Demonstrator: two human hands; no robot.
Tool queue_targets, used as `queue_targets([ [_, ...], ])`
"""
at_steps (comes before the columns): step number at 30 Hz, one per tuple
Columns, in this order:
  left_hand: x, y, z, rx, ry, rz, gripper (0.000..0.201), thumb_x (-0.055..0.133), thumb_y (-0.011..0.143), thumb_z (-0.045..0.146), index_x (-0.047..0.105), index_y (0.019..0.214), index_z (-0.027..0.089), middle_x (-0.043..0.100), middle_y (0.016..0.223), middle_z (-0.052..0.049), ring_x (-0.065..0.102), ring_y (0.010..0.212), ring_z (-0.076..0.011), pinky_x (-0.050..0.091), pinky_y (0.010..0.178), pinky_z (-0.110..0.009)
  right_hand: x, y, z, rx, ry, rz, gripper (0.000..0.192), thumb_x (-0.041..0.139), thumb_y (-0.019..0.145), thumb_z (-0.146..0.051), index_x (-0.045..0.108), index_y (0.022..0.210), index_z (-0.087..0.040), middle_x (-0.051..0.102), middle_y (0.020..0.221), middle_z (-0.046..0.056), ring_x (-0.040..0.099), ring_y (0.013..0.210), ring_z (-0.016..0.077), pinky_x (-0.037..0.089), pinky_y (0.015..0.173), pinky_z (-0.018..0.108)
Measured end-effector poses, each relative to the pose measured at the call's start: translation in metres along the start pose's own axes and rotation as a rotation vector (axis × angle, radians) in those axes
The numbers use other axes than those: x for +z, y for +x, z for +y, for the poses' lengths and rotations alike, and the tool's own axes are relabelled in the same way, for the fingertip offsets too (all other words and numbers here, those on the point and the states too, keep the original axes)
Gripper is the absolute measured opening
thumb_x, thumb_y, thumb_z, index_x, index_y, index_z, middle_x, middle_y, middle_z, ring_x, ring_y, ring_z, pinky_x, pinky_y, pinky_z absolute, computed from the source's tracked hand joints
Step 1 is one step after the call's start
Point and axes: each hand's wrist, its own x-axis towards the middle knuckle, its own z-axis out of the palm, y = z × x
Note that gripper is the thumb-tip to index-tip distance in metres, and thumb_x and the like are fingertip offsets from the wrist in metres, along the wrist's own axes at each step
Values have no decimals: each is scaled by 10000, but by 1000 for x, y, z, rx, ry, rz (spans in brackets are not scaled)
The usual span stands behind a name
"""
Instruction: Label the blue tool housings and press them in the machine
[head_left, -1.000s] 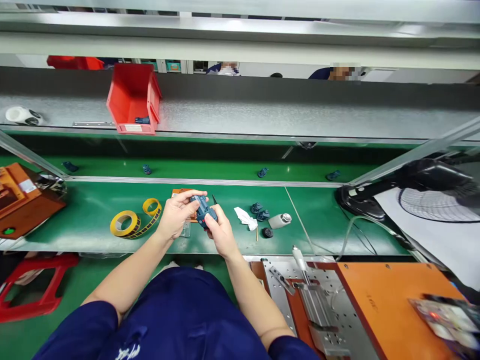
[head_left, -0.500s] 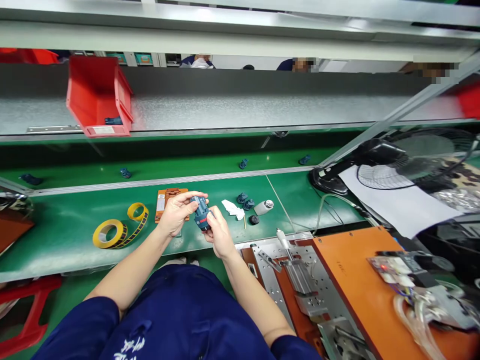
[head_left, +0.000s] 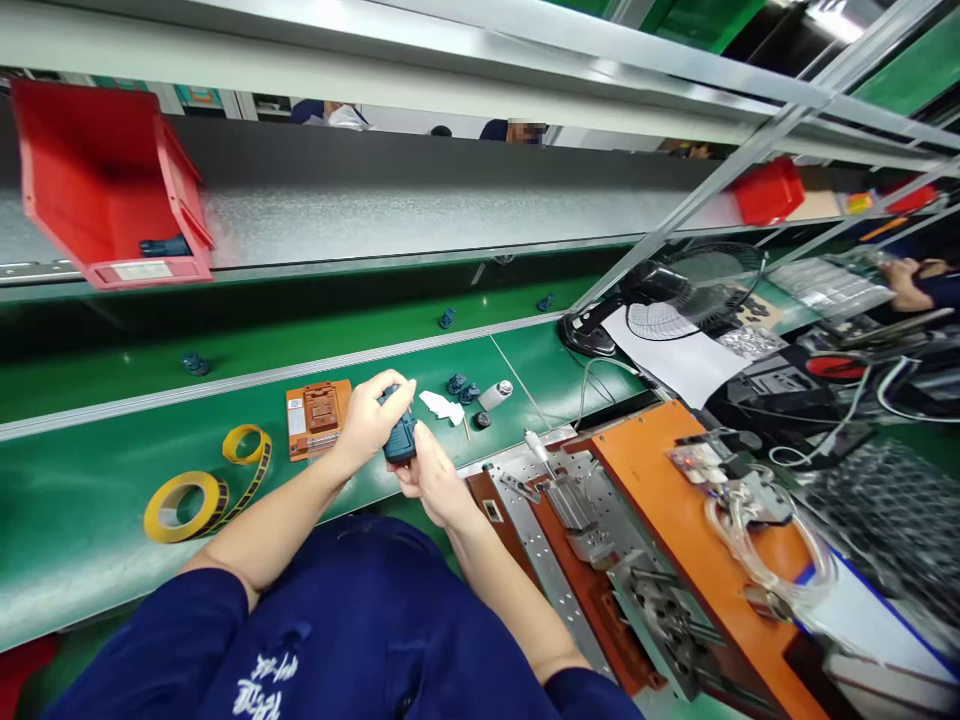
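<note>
I hold a dark blue battery pack (head_left: 403,440) between both hands over the bench's near edge. My left hand (head_left: 369,415) wraps its upper end, and my right hand (head_left: 436,478) grips its lower end. Fingers cover parts of it. Just left of the hands lies an orange fixture block (head_left: 304,420) with a white label. To the right are a crumpled white cloth (head_left: 441,408), a thin stick (head_left: 466,428), two more blue packs (head_left: 463,388), a black round cap (head_left: 481,420) and a pale bottle (head_left: 496,395).
A roll of yellow tape (head_left: 166,510) with dark labels lies on the green bench (head_left: 82,470). Above left stands a red bin (head_left: 120,200) with a blue piece inside. A metal press jig (head_left: 574,505), an orange plate (head_left: 637,460) and a black fan (head_left: 600,330) occupy the right.
The view has swung to the right, so the bench things shift left. The pack has turned in my hands, and its red lettering no longer shows.
</note>
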Motion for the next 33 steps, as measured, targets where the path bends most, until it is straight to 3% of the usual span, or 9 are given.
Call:
queue_targets([
  [6,-18,3,1,123,205,39,269,560,916,357,580,696,204,578,677,27,524,660,-125,407,664,-261,8,7,1,-157,-315,13,382,342,996,-588,511,1022,-246,441,643,-34,354,485,107,306,431,244],
  [9,-22,5,-13,142,139,23,280,568,919,381,592,703,204,595,696,19,541,679,-129,429,685,-260,12,11,2,-195,-461,69,344,407,991,-533,525,1107,-232,518,724,-13,459,555,120,421,502,258],
  [14,-22,11,-39,16,-228,-73,289,610,903,468,659,809,200,665,784,-11,613,768,-145,491,743,-257,14,7,5,-193,-438,141,559,658,870,-421,443,1353,-238,629,1093,69,641,704,141,583,678,323],
  [17,-16,10,-46,-64,-484,-156,378,610,891,541,671,1070,214,706,1080,-79,649,1015,-192,512,870,-293,9,2,6,-337,-495,320,593,700,842,-387,462,1366,-247,599,1243,104,673,900,192,601,813,379],
  [20,-10,1,-46,-282,-710,-357,576,717,824,507,540,1313,259,662,1271,-110,653,1113,-234,530,924,-351,2,-2,8,-466,-668,484,594,711,829,-351,486,1366,-231,551,1339,136,621,1082,241,597,848,391],
  [22,-6,-6,-46,-396,-769,-482,726,826,743,381,478,1370,267,677,1251,-106,669,1097,-241,535,945,-370,-3,-6,12,-477,-788,560,573,681,844,-308,482,1375,-223,572,1285,139,622,1034,236,594,823,391],
  [24,-1,-12,-48,-464,-806,-533,768,861,701,288,471,1362,262,708,1170,-88,689,1041,-230,545,937,-372,-7,-12,18,-463,-895,623,556,649,854,-262,476,1381,-215,592,1189,130,622,943,223,586,783,384],
  [29,21,-20,-55,-548,-822,-539,679,865,680,233,528,1269,234,722,973,-34,693,878,-175,562,835,-303,-13,-27,36,-415,-1110,696,560,572,886,-211,430,1427,-194,570,1139,142,604,917,243,566,773,405],
  [33,39,-27,-57,-564,-789,-569,663,870,673,261,557,1256,221,722,967,-14,682,874,-142,542,819,-238,-16,-39,46,-404,-1155,765,585,564,858,-164,414,1423,-186,563,1145,139,603,963,253,551,834,422],
])
